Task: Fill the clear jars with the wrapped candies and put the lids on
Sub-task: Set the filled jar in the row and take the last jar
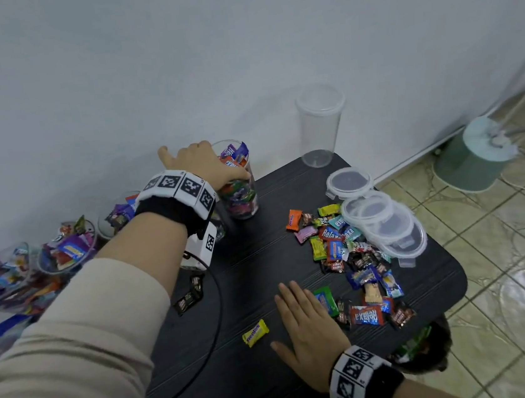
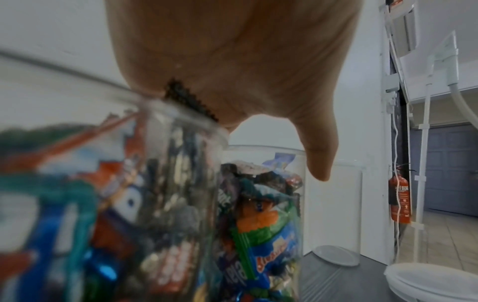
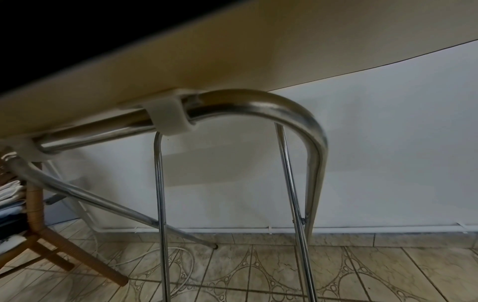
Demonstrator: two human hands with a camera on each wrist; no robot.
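- Nearest the head camera, at 6 o'clock: right hand (image 1: 305, 331), fingers straight and flat on the black table (image 1: 255, 265), holding nothing; its wrist view shows only the table's underside and steel legs.
- At 10 o'clock on the table: left hand (image 1: 199, 161) over the mouth of the filled jar (image 1: 241, 198); the head view hides its fingers, and the left wrist view shows the palm against the candy at a jar rim with the thumb free, so whether it grips or presses cannot be told.
- At 12 o'clock: empty jar (image 1: 320, 126), upright near the wall.
- At 3 o'clock: loose wrapped candies (image 1: 353, 263), with the stack of clear lids (image 1: 384, 221) touching their far edge.
- At 9 o'clock: further filled jars (image 1: 64, 251), lidless.
- Handling, judged: thin clear plastic jars look light, smooth-walled and easily tipped when empty; best steadied by the wall below the rim. Wrappers appear slick and crinkly, so scoop several together. Lids seem flexible; press around the edge.
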